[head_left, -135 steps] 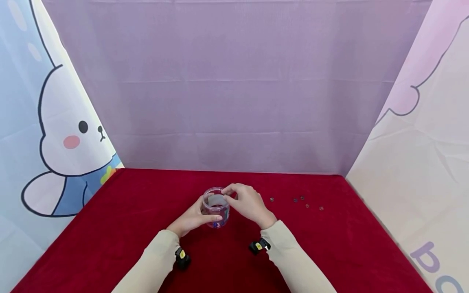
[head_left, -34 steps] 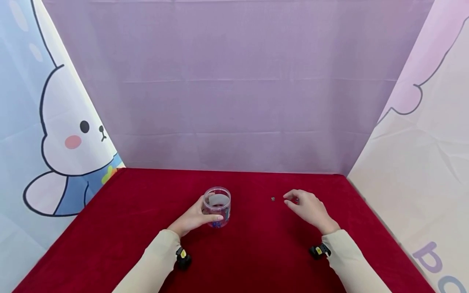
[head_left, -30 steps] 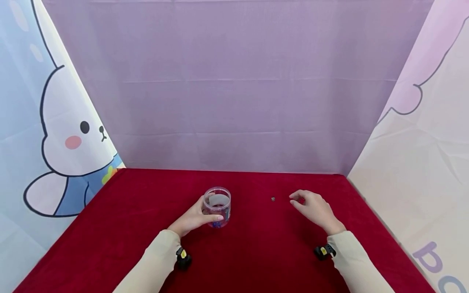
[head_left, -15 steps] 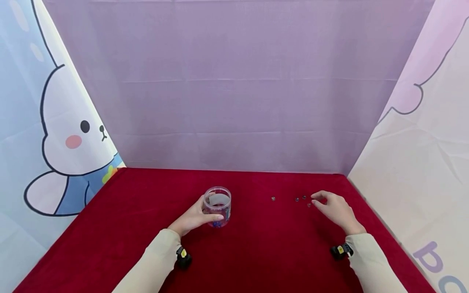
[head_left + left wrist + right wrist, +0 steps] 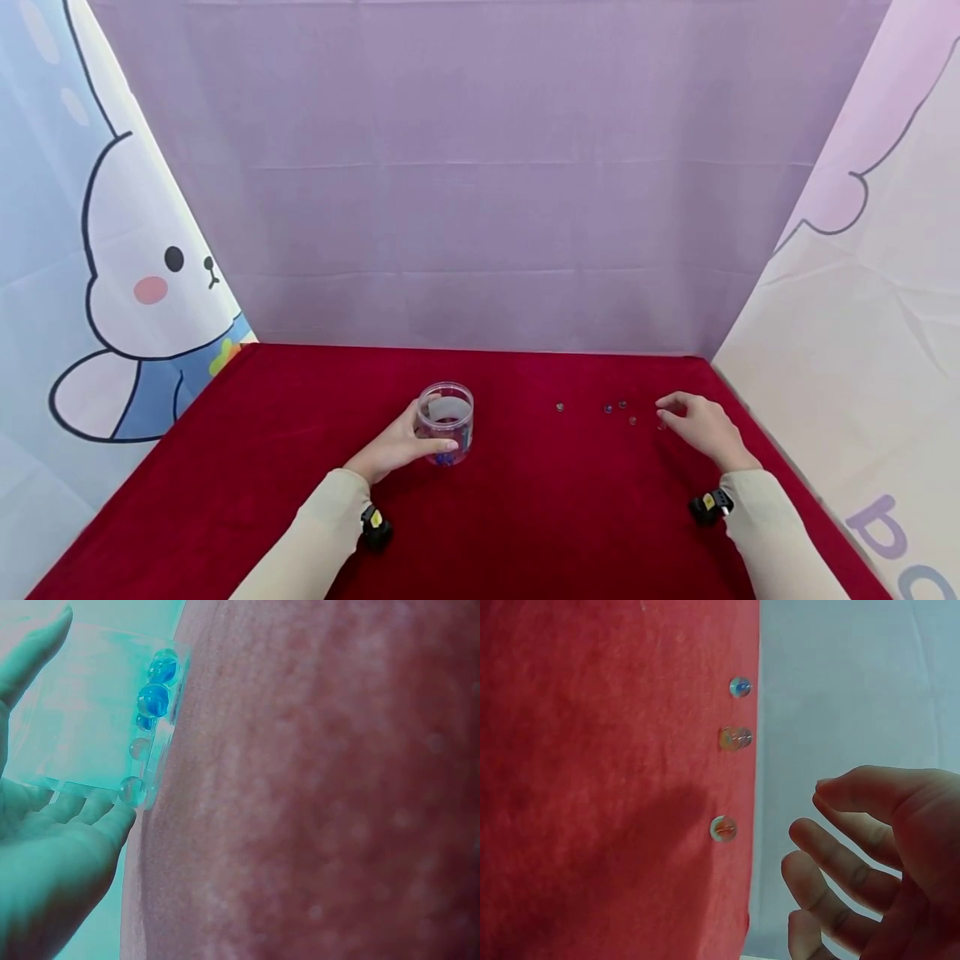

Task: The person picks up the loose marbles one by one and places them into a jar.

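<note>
My left hand [image 5: 397, 443] grips a clear plastic jar [image 5: 446, 426] from its left side, thumb across the front. The jar stands upright on the red cloth, its mouth uncovered. Through its wall in the left wrist view, several glass marbles [image 5: 153, 700], some with blue swirls, lie along the bottom. My right hand [image 5: 703, 427] hovers at the right, fingers loosely bent and nothing between them. Just below its fingertips lies a clear marble [image 5: 662, 427]. In the right wrist view a marble with an orange swirl [image 5: 723, 829] is closest to the fingers.
Left of my right hand, a reddish marble [image 5: 632, 421], two darker marbles [image 5: 608, 409] and a lone marble [image 5: 559, 407] rest on the red cloth [image 5: 525, 517]. A purple curtain [image 5: 480, 208] hangs behind; printed cloths stand at both sides.
From the jar's rim, my right hand has moved rightward, passing over the marbles to the rightmost one, uncovering those it hid. My left hand and the jar stay in place.
</note>
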The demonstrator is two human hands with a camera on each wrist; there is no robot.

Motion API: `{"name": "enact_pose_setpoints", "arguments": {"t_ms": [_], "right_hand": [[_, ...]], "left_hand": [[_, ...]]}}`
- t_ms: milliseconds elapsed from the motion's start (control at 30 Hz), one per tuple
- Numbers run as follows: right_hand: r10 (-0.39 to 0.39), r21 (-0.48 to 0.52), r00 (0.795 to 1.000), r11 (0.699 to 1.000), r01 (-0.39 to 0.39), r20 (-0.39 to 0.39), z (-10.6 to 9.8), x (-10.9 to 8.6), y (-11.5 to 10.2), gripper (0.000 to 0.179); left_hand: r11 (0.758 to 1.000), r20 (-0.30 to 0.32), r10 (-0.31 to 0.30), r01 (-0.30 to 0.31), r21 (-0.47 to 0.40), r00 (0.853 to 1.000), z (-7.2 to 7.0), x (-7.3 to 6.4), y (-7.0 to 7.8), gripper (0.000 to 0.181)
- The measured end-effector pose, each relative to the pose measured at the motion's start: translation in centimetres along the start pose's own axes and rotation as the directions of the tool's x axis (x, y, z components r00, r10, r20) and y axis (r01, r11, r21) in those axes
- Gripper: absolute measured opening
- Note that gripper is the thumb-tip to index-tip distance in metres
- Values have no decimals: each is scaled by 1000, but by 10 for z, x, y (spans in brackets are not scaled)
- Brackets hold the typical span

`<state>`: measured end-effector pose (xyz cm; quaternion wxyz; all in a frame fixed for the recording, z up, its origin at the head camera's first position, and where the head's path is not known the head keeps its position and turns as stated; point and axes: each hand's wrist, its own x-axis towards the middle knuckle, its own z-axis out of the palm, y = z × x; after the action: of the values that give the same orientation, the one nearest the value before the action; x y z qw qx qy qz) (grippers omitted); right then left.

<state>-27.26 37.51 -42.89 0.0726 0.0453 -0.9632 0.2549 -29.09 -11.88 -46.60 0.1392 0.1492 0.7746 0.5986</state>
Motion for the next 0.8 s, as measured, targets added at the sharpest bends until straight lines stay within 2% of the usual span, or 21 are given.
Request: {"name": "enact_pose_setpoints", "arguments": {"t_ms": [333,800], "right_hand": [[51,7,997,999,-52,51,7,5,13,30],[103,-26,986,995,-101,131,13,11,18,32]], "left_hand": [[1000,-2,3,-3,9,1000,-1,1,-1,94],[1000,-2,5,-5,-4,1000,-1,0,-3,89]]}}
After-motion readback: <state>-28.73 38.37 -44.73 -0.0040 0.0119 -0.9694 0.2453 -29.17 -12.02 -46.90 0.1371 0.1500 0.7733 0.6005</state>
